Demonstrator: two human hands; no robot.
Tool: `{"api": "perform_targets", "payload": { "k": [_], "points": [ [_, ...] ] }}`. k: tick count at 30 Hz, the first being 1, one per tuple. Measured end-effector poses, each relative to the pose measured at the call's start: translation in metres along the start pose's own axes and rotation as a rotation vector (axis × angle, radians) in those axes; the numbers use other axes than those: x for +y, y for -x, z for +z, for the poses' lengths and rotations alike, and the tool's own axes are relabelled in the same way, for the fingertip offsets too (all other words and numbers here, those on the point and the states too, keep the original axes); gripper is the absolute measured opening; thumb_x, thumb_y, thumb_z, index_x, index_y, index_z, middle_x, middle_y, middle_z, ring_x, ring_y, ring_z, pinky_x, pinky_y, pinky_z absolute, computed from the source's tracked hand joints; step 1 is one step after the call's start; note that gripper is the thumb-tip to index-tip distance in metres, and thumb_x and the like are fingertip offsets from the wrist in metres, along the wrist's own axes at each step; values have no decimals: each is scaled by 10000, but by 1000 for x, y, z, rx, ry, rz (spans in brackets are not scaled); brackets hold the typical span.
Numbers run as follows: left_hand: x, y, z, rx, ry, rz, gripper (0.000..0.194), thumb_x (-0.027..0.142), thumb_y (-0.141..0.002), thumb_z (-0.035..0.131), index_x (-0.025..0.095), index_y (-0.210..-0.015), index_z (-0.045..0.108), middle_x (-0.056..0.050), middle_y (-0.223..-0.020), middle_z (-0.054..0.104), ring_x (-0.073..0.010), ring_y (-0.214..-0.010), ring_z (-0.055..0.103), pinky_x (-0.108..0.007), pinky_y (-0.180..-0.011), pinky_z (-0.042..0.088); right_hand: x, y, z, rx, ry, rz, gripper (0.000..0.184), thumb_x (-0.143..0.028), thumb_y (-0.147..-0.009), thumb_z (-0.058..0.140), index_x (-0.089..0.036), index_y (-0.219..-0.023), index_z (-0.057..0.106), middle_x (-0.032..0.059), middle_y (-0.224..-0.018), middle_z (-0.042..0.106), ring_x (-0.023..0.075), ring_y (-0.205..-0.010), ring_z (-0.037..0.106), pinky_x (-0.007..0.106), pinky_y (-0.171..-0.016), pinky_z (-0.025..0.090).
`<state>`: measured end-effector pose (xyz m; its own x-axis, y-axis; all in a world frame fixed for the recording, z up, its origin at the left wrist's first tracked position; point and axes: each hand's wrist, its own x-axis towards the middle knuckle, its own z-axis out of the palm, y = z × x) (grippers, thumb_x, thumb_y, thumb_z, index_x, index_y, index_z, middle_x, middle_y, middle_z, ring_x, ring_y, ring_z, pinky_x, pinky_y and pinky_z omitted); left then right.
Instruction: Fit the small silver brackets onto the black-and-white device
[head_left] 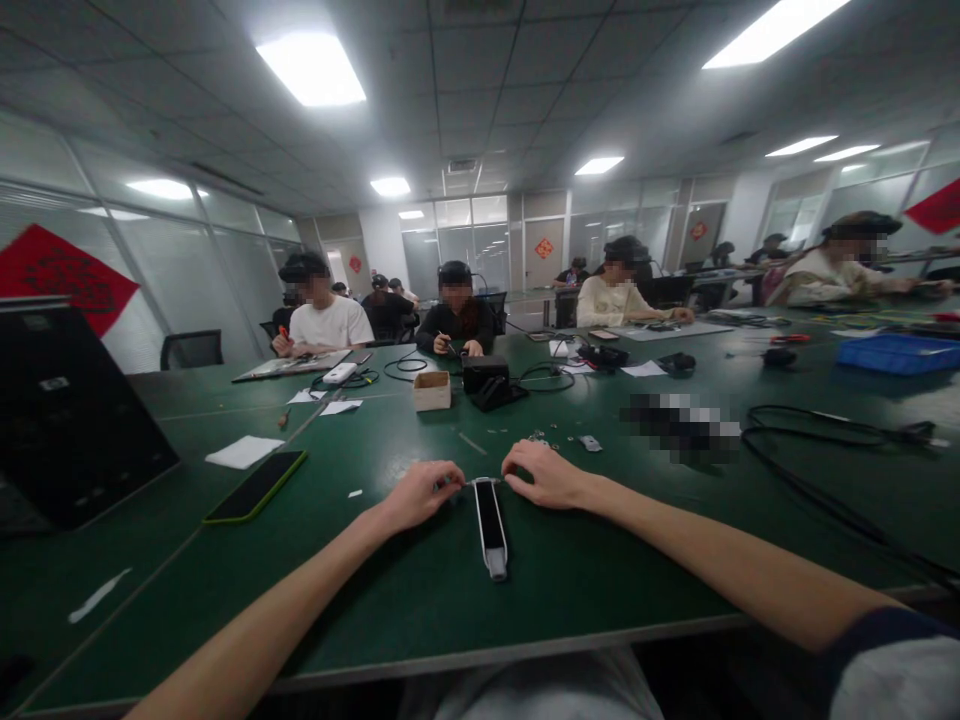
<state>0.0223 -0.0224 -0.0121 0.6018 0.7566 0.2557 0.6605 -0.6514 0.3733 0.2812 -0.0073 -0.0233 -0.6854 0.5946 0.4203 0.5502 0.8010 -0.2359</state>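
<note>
A slim, long device point(492, 525) with a white frame and a dark face lies on the green table in front of me, its narrower grey-white end toward me. At its far end, my left hand point(426, 493) comes in from the left, thumb and fingers bent together in a pinch. My right hand point(546, 476) mirrors it from the right, fingers curled down and fingertips close to the same end. A thin, pale bit shows between the fingertips and the device; what each hand grips is too small to make out.
Small loose parts point(541, 437) and a little silver packet point(589, 443) lie beyond my right hand. A green-edged phone point(257, 487) lies left, near a black HP case point(75, 410). Farther off are a small cardboard box point(432, 391), black cables point(817, 425), a blue tray point(896, 354) and seated people.
</note>
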Motion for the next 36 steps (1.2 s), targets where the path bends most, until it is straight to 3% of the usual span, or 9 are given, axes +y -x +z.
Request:
{"api": "perform_targets", "payload": {
  "k": [14,22,29,36],
  "points": [
    [4,-2,6,55,17,-45,160,144,-845,497,190,-905,639,-16,-874,688,-154,-750,621,-248,-690,468,-4,-2,4,-28,-53,5,145,-225,-892,509,-137,-913,622,86,-912,617,192,-840,550,355,-773,471],
    [2,-3,10,142,95,-135,104,238,-822,546,188,-867,626,-8,-851,684,-144,-694,610,-254,-672,476,-3,-1,7,-41,-41,13,129,-201,-891,507,-133,-915,614,82,-913,607,184,-843,543,344,-776,468],
    [9,-2,8,90,303,-256,222,354,-788,565,155,-853,638,-12,-769,668,-134,-580,601,-242,-566,481,-3,-1,7,-22,-45,0,117,-191,-878,520,-133,-901,619,83,-896,609,183,-825,544,334,-757,469],
    [14,-2,11,84,256,-255,241,376,-772,582,167,-848,677,-18,-778,691,-152,-624,616,-248,-583,488,-7,-2,7,-13,-55,-1,119,-189,-876,516,-131,-891,619,82,-884,614,180,-814,550,321,-743,468]
  ]
}}
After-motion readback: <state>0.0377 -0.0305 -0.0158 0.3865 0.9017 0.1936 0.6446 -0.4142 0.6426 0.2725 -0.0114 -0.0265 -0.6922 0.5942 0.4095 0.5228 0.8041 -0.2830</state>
